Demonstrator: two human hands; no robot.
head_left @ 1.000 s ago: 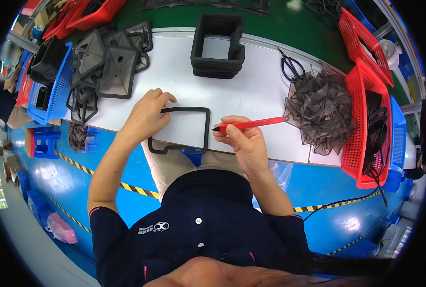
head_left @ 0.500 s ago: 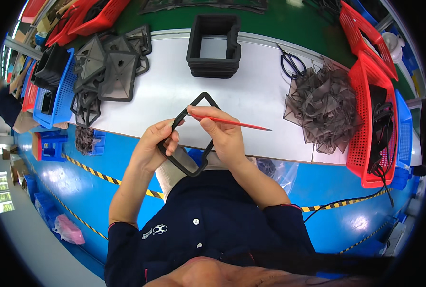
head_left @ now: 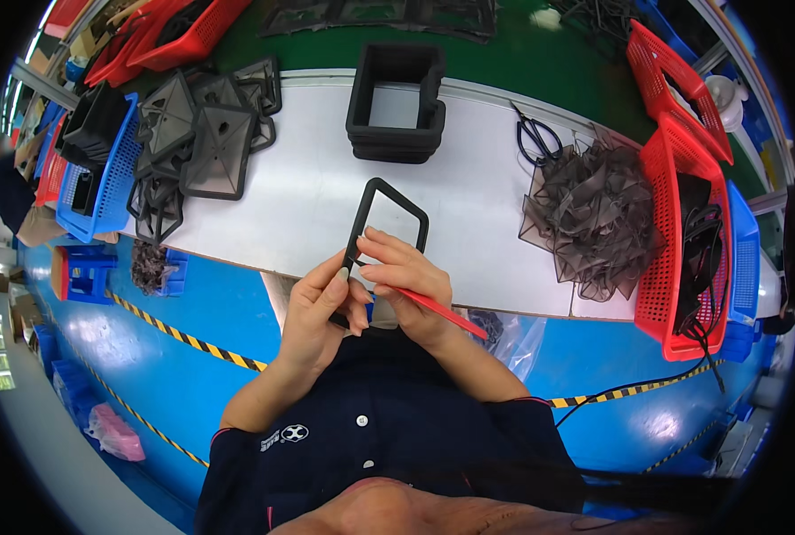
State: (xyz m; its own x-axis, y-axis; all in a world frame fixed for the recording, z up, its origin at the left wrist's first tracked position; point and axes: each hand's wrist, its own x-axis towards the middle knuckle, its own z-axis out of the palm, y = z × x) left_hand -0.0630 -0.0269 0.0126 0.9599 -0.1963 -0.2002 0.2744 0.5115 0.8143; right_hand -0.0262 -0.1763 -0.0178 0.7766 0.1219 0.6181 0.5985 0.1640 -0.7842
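Observation:
Above the near table edge, my left hand (head_left: 319, 308) is closed on the side of a black, roughly rectangular frame (head_left: 399, 198) with a notched outline. My right hand (head_left: 412, 290) holds a slim red pointed tool (head_left: 442, 312), its dark tip against the frame's side beside my left fingertips. Whether it is tweezers or a pick, I cannot tell. My right fingers also reach over the frame's opening, and the hands hide its lower part. Farther back stands a neat stack of black frames (head_left: 395, 144).
Frames with sheer dark mesh (head_left: 219, 152) are heaped at left beside a blue basket (head_left: 116, 183). On the right lie black-handled scissors (head_left: 537, 141), a crumpled mesh heap (head_left: 593, 214) and a red basket (head_left: 660, 267) holding black parts. Another person (head_left: 14, 192) is at far left.
My hands have drawn together, and the frame has turned more upright. The red tool now slants down to the right, where it lay nearly level before.

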